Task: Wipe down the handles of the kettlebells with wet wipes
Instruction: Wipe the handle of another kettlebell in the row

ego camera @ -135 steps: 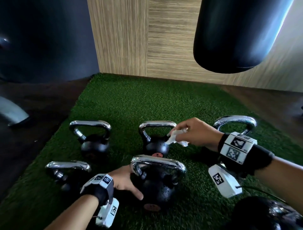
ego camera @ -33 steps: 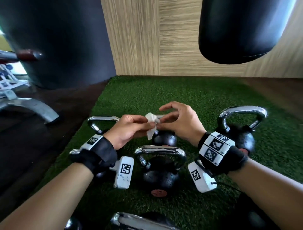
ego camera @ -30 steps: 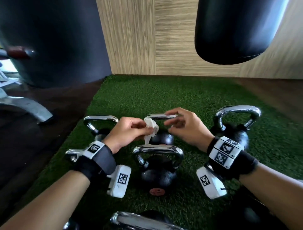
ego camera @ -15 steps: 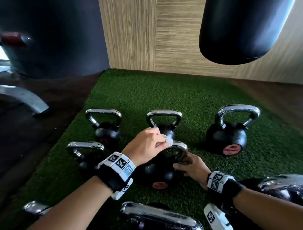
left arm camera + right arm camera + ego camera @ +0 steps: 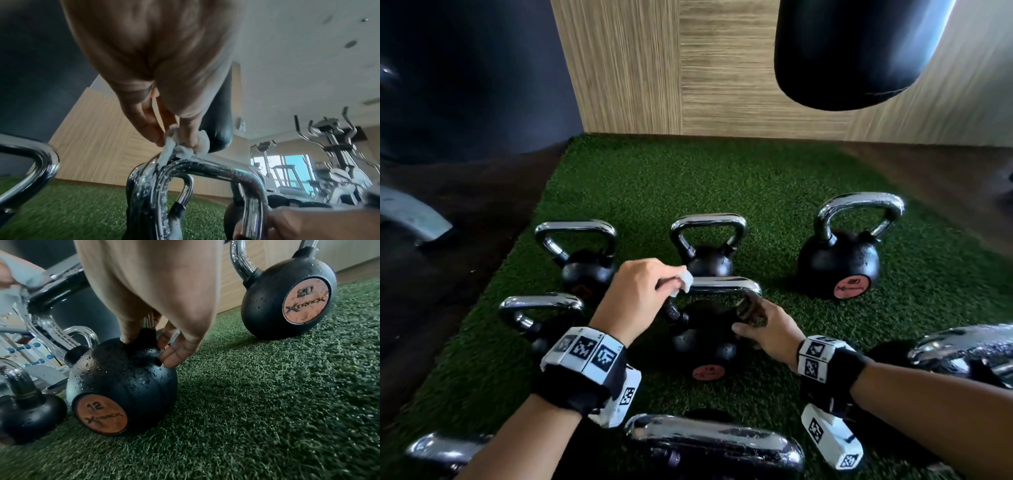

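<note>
On centre-frame turf (image 5: 722,178), the left hand (image 5: 633,298), its grip pinching the wipe (image 5: 685,282), may skid off the wet handle (image 5: 722,284) the right hand (image 5: 774,332) clasps.

Bells crowd my 12 bell (image 5: 123,386): the far bell (image 5: 709,265) just behind it, the left bell (image 5: 541,302) beside it, a handle (image 5: 715,442) near me. Rightward, bare turf (image 5: 780,298) lies between it and the 20 bell (image 5: 839,263). Far turf runs open to the wall (image 5: 722,68); a bag (image 5: 852,51) hangs above, far right.

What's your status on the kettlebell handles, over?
Left hand pinching wipe on handle of the 12 kettlebell. Right hand holding the handle's right leg, low down. Nothing blocking the handle.
</note>
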A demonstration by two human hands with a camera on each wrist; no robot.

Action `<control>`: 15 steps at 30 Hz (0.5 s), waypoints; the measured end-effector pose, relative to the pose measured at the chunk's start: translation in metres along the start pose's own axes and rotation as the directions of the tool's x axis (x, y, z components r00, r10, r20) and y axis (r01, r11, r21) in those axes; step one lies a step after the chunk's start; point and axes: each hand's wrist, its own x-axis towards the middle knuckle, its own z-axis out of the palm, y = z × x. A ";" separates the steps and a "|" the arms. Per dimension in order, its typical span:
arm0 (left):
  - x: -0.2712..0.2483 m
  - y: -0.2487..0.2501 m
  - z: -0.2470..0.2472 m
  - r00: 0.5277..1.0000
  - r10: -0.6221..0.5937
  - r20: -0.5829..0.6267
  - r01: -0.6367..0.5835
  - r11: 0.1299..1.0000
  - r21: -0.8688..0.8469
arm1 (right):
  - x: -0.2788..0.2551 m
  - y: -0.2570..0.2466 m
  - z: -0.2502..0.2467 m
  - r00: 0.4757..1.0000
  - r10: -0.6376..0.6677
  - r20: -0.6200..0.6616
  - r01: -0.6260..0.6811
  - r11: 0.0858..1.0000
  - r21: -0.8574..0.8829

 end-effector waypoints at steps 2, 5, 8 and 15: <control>-0.001 0.000 0.003 0.999 0.036 0.040 -0.038 0.998 0.052 | 0.002 0.000 0.000 1.000 -0.012 0.012 0.012 1.000 -0.011; -0.005 -0.009 0.002 0.999 -0.033 0.027 0.033 0.999 0.009 | 0.002 0.000 0.000 0.999 -0.028 0.015 0.029 0.999 -0.033; -0.021 -0.030 0.000 0.974 -0.224 -0.028 0.220 0.970 -0.100 | 0.002 0.001 0.001 0.999 -0.033 0.008 0.033 0.999 -0.034; -0.032 -0.069 0.018 0.929 -0.366 0.052 0.358 0.856 -0.373 | 0.005 -0.002 -0.003 0.997 -0.071 0.027 0.074 0.993 -0.090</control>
